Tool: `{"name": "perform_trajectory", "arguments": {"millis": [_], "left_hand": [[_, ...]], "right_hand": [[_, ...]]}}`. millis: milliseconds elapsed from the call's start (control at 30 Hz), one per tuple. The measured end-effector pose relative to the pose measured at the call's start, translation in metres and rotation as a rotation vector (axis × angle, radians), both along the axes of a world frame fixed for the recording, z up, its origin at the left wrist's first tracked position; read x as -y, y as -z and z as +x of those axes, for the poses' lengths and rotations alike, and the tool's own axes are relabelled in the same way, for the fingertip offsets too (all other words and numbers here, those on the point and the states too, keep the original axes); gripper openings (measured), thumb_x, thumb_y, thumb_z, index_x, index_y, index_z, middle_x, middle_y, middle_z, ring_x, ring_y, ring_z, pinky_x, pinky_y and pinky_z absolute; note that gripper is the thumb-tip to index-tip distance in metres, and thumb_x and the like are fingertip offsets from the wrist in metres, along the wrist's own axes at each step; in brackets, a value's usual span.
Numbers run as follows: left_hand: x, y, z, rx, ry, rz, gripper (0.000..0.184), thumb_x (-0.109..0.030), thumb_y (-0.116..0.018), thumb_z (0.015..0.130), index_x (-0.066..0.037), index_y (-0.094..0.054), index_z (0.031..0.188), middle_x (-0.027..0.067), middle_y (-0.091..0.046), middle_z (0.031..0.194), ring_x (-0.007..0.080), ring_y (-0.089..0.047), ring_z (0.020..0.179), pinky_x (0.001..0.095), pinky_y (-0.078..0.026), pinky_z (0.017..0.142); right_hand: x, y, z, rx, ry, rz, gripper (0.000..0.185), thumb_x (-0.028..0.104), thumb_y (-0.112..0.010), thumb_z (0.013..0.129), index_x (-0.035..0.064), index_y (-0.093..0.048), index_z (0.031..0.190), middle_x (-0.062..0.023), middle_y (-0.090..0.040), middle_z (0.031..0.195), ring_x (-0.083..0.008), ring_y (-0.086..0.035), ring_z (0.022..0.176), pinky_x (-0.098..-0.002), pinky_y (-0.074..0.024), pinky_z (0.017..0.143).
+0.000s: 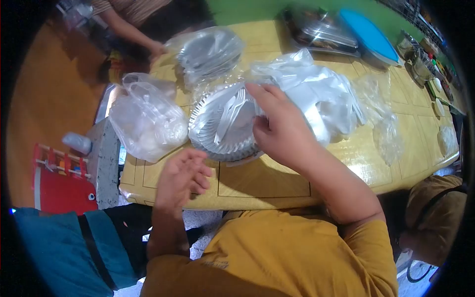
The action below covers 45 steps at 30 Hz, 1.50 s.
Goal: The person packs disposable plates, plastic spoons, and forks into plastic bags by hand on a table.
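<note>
On the table in front of me is a stack of silver plates (203, 131) with ridged rims. A white plastic fork (239, 105) and another white plastic utensil (225, 116) lie across the top plate. My right hand (284, 121) hovers over the plates' right side, thumb and forefinger apart, with nothing visible between them; its other fingers are partly hidden. By the table's front edge, my left hand (185, 175) is held with loosely curled fingers apart, empty, just below the plates.
A knotted white plastic bag (148, 119) sits left of the plates, white plastic bags (316, 94) to the right. Behind is a bagged stack of plates (210, 52), near another person's hand (157, 49). Covered trays (324, 34) and a blue-lidded container (371, 37) stand at the back.
</note>
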State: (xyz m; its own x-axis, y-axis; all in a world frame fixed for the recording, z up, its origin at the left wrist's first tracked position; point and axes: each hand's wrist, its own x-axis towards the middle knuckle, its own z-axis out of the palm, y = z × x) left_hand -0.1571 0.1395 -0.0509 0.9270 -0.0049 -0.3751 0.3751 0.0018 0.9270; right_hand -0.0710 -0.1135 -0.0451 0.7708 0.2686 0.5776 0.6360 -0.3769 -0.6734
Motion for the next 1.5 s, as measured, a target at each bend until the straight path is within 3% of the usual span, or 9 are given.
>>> {"name": "perform_trajectory", "arguments": {"millis": [133,233,500,733,800,900,1033,1167,1500], "left_hand": [[0.045,0.02,-0.005,-0.139,-0.023,-0.629,0.034,-0.029,-0.053,0.101,-0.002,-0.051,0.12,0.0141,-0.067,0.095,0.0247,-0.07,0.078,0.0316,-0.059,0.064],[0.06,0.015,0.001,-0.16,-0.044,-0.724,0.03,-0.029,-0.052,0.102,-0.004,-0.051,0.118,0.0165,-0.067,0.104,0.03,-0.071,0.085,0.036,-0.06,0.069],[0.073,0.016,0.005,0.109,-0.231,-0.59,0.028,-0.023,-0.052,0.101,-0.013,-0.042,0.124,0.0156,-0.064,0.106,0.0328,-0.07,0.084,0.0414,-0.061,0.07],[0.069,0.019,0.023,0.387,-0.403,-0.453,0.031,-0.003,-0.057,0.093,-0.014,-0.047,0.12,0.0098,-0.063,0.099,0.0276,-0.068,0.079,0.0425,-0.06,0.067],[0.062,0.031,0.028,0.37,-0.325,-0.463,0.02,-0.016,-0.051,0.097,-0.007,-0.056,0.114,0.0087,-0.064,0.101,0.0253,-0.065,0.09,0.0406,-0.055,0.082],[0.051,0.029,0.036,0.227,-0.25,-0.702,0.048,-0.038,-0.044,0.101,0.003,-0.054,0.122,0.0112,-0.062,0.115,0.0252,-0.057,0.11,0.0387,-0.044,0.1],[0.056,0.023,0.034,0.252,-0.115,-0.842,0.051,-0.035,-0.057,0.096,0.002,-0.049,0.132,0.0135,-0.057,0.126,0.0254,-0.054,0.116,0.0391,-0.042,0.102],[0.047,0.01,0.047,0.404,-0.225,-0.007,0.055,-0.002,-0.07,0.082,0.003,-0.048,0.132,0.0099,-0.054,0.123,0.0195,-0.052,0.115,0.0336,-0.042,0.101],[-0.039,-0.029,0.223,0.549,-0.294,-0.06,0.038,0.005,-0.052,0.082,-0.001,-0.056,0.119,0.0069,-0.061,0.108,0.0174,-0.061,0.092,0.0298,-0.052,0.079]], "right_hand": [[0.002,-0.005,-0.004,0.006,-0.048,0.008,0.057,-0.008,-0.053,0.076,-0.0008,-0.05,0.132,-0.0217,-0.055,0.116,-0.0397,-0.058,0.097,-0.0374,-0.0492,0.081],[0.005,-0.01,-0.01,0.052,-0.088,-0.008,0.059,-0.01,-0.053,0.075,0.0007,-0.049,0.133,-0.0214,-0.055,0.116,-0.0383,-0.059,0.095,-0.0359,-0.0494,0.079],[0.014,-0.018,-0.017,0.006,-0.086,0.163,0.062,-0.011,-0.053,0.074,0.0044,-0.051,0.134,-0.0189,-0.056,0.122,-0.0317,-0.06,0.094,-0.0334,-0.0501,0.075],[-0.012,0.0,-0.035,0.103,-0.366,0.085,0.07,-0.008,-0.059,0.074,0.0004,-0.041,0.141,-0.0248,-0.047,0.134,-0.0402,-0.058,0.11,-0.0389,-0.0525,0.086],[-0.022,0.006,-0.049,0.092,-0.463,0.005,0.067,-0.003,-0.058,0.077,-0.0012,-0.04,0.141,-0.026,-0.046,0.135,-0.0421,-0.058,0.111,-0.0403,-0.0528,0.089],[-0.032,0.017,-0.064,0.135,-0.538,-0.137,0.06,0.004,-0.056,0.082,-0.0017,-0.041,0.141,-0.0268,-0.046,0.134,-0.0414,-0.06,0.107,-0.0404,-0.054,0.088],[-0.034,0.021,-0.063,0.236,-0.533,-0.243,0.056,0.01,-0.054,0.085,-0.0007,-0.044,0.139,-0.0284,-0.045,0.136,-0.0385,-0.064,0.1,-0.0398,-0.056,0.082],[-0.027,0.019,-0.06,0.329,-0.523,-0.357,0.05,0.011,-0.055,0.085,0.0018,-0.05,0.134,-0.0281,-0.044,0.138,-0.0363,-0.066,0.089,-0.038,-0.057,0.075],[-0.006,0.001,-0.039,0.582,-0.462,-0.189,0.038,0.015,-0.061,0.081,0.0091,-0.063,0.118,-0.0195,-0.054,0.135,-0.0222,-0.065,0.085,-0.0328,-0.0511,0.068]]}}
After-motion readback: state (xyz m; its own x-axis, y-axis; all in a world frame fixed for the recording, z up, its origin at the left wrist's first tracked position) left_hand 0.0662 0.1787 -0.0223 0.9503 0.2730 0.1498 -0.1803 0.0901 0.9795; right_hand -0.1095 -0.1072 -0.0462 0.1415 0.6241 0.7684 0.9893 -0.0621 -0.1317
